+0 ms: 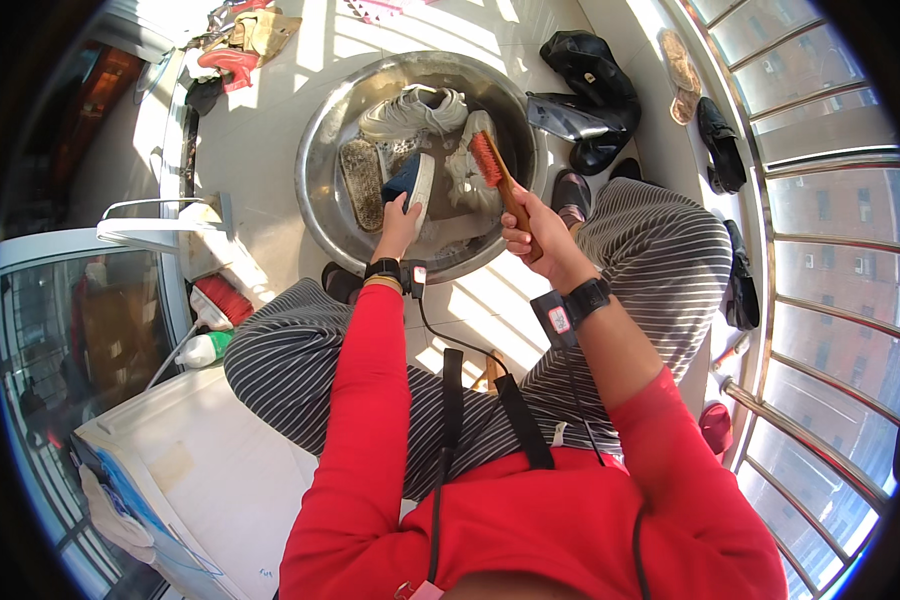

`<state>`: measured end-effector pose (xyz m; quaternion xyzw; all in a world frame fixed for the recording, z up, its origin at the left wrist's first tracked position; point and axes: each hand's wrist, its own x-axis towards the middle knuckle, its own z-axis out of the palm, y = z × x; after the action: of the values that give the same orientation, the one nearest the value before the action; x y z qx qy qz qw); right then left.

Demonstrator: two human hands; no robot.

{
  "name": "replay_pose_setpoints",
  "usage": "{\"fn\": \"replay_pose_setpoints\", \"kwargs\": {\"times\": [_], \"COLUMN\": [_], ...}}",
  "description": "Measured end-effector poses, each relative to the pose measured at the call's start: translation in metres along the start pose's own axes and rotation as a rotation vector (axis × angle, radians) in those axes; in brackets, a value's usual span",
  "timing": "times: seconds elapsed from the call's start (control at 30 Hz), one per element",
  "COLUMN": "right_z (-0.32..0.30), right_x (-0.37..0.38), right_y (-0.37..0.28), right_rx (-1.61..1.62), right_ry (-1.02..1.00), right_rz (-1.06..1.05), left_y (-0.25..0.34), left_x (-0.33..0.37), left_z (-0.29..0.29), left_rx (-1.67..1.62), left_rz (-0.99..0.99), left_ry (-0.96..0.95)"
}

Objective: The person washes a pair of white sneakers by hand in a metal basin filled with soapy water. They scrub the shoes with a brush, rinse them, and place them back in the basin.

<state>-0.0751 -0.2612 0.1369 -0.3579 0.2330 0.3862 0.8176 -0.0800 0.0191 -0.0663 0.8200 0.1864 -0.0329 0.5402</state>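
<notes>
My left hand (398, 224) grips a dark blue shoe (403, 180) with a white sole, held tilted over a round metal basin (322, 225). In my right hand (542, 228) is a scrubbing brush (500, 175), its wooden handle in my fingers and its red bristles toward the shoes. The bristles are apart from the blue shoe. A pale sneaker (410, 112) lies at the far side of the basin, and another pale sneaker (467, 172) lies behind the brush. At the basin's left, a dirty shoe (361, 185) shows its speckled sole. Murky water covers the bottom.
Black boots (595, 90) lie right of the basin, with dark shoes (720, 145) along the railing (820, 160). A red-bristled broom (220, 302) and a white cabinet (205, 450) are at the left. More footwear (235, 62) is piled at the far left. Cables hang from my wrist straps.
</notes>
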Motion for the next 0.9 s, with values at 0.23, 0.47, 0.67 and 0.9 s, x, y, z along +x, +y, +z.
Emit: {"fn": "replay_pose_setpoints", "kwargs": {"times": [0.23, 0.47, 0.67, 0.9], "right_z": [0.004, 0.004, 0.012, 0.028], "right_x": [0.010, 0.009, 0.000, -0.028], "right_y": [-0.004, -0.006, -0.009, -0.020], "right_rx": [0.206, 0.174, 0.123, 0.041], "right_ry": [-0.141, -0.283, -0.294, -0.320], "right_rz": [0.109, 0.083, 0.073, -0.020], "left_y": [0.022, 0.121, 0.175, 0.238], "left_x": [-0.009, -0.025, -0.036, -0.032], "left_z": [0.004, -0.003, -0.010, -0.052], "left_rx": [0.478, -0.379, -0.400, -0.076], "left_rz": [-0.102, 0.229, 0.183, 0.280], "left_ry": [0.065, -0.155, -0.195, 0.210]}}
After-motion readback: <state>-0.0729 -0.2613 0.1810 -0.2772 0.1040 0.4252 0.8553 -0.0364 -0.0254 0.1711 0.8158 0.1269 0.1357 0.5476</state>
